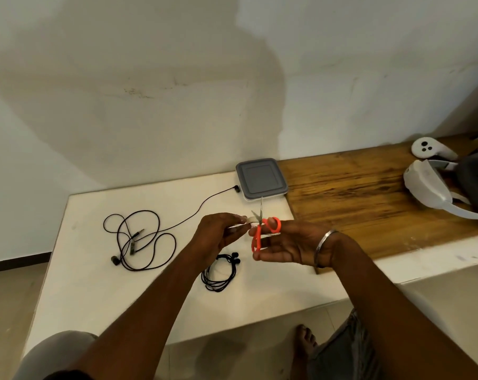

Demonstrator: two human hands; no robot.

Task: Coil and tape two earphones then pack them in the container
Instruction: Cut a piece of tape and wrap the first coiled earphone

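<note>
Near the middle of the frame, the left hand (218,234) pinches a short strip of pale tape (249,220) between thumb and fingertips, the other fingers curled in. Just to its right, the right hand (287,245) holds orange-handled scissors (262,231): the thumb goes through the upper ring, and the remaining fingers lie fairly straight and close together beside the lower loop. The blades point up the frame, slightly parted around the end of the tape. A metal bangle (325,241) circles the right wrist.

Below the hands, a coiled earphone (221,272) lies on the white table (95,283). A loose earphone (139,239) sprawls at centre left, and one cable runs up and right to an earbud just beside the container (261,179). The container sits with its grey lid on at the table's far edge, above the hands. On the wooden counter (355,193) at the right rest a white VR headset (435,187) and a controller (428,148)
</note>
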